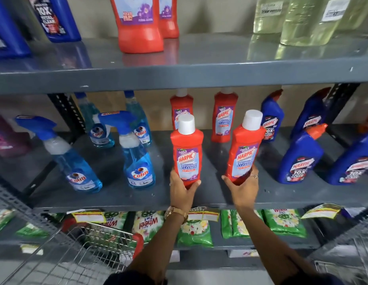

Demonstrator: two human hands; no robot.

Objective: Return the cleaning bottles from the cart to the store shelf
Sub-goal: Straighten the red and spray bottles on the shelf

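Note:
My left hand (182,191) grips the base of a red Harpic bathroom cleaner bottle (186,150) with a white cap, held upright over the front of the grey middle shelf (199,199). My right hand (243,187) grips the base of a second red Harpic bottle (244,149), tilted slightly right. Two more red Harpic bottles (224,118) stand behind them at the back of the shelf. The wire cart (76,256) sits at the lower left, below my left arm; its contents are blurred.
Blue Colin spray bottles (137,157) stand left of my hands and blue Harpic bottles (300,157) to the right. The upper shelf (199,73) carries large blue, red and pale yellow bottles. Green detergent packets (195,229) lie on the shelf below.

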